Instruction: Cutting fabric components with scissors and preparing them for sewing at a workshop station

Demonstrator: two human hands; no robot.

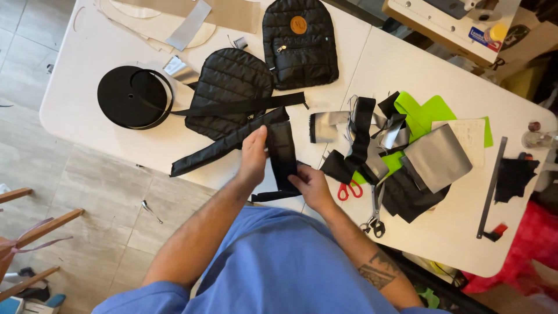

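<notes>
Head view, looking down on a white tabletop (87, 70). The left hand (254, 156) and the right hand (312, 186) both grip one black padded strap piece (283, 156), which stands roughly upright between them at the near edge of the tabletop. The left fingers (260, 136) are closed on its left edge near the top; the right fingers (299, 176) are pinched narrowly on its lower right edge.

Just beyond the left fingers, a long black padded strip (221, 145) runs diagonally, its upper end touching the held piece. Farther beyond lies a black quilted panel (229, 81) crossed by a length of black webbing (244, 106); that webbing leads left to a black webbing roll (131, 96), well apart from the left fingers. Beyond the panel lies a black quilted backpack front (299, 46) with a round brown patch.

To the right of the right fingers, near them, lie red-handled scissors (349, 190), metal shears (375, 212), and a pile of black, grey and green fabric scraps (401, 145). Far right lies a dark ruler (493, 180).
</notes>
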